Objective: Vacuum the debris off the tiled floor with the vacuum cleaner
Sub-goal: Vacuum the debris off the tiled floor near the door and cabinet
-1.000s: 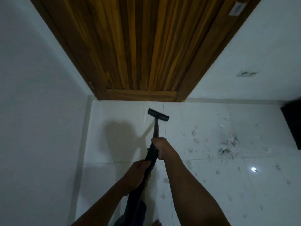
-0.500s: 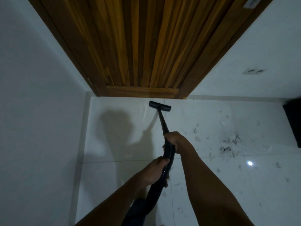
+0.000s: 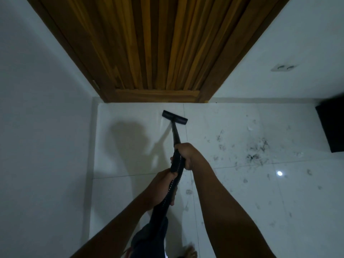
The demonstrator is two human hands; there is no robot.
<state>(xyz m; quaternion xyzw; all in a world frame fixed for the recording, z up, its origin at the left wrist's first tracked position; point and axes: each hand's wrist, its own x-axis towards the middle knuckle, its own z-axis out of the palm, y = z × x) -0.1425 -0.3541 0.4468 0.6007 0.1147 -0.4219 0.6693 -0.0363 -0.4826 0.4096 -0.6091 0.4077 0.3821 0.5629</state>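
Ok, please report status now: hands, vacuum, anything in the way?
Both hands, left and right, grip the vacuum tube. Nozzle near door. Debris remains right. Nothing blocking.

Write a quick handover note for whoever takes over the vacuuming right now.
Right hand grips the vacuum wand; left hand holds the hose just behind it.
Floor head sits on the tile near the wooden door.
Tiles left of the head look clean.
Left to do: the thick debris to the right, plus scattered bits nearer the feet.
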